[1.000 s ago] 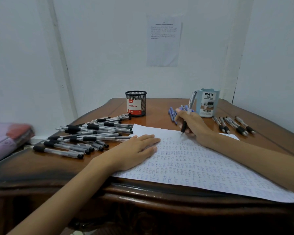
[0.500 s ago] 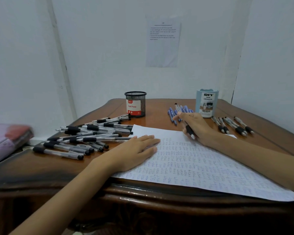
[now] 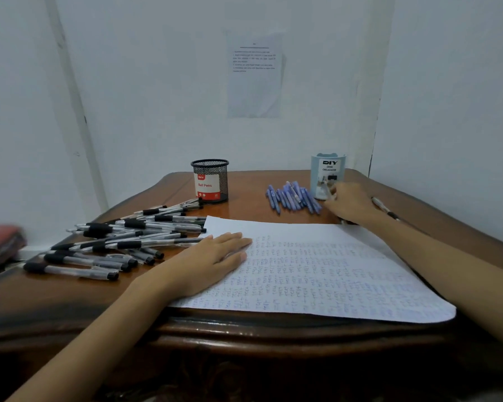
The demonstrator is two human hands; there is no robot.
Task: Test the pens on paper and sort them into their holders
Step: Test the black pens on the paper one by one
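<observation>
A white paper sheet (image 3: 317, 274) covered with scribble rows lies at the table's front. My left hand (image 3: 209, 262) rests flat on its left part, fingers straight. My right hand (image 3: 352, 203) is beyond the sheet's far right corner, fingers curled next to the light-blue DIY organizer (image 3: 328, 172). Its fingertips are blurred, so I cannot tell if a pen is in them. One black-grip pen (image 3: 385, 208) shows on the table behind that hand. Several blue pens (image 3: 292, 197) lie left of the organizer. A heap of black-capped pens (image 3: 122, 239) lies left, in front of the black mesh holder (image 3: 210, 181).
The wooden table (image 3: 244, 335) stands in a corner between white walls, with a printed sheet (image 3: 254, 74) taped to the back wall. A red and purple bundle (image 3: 0, 245) sits off the table's left edge.
My right hand lifted off the sheet with the black-grip pen and moved right, to the spot in front of the blue organizer. My left hand stayed put on the sheet.
</observation>
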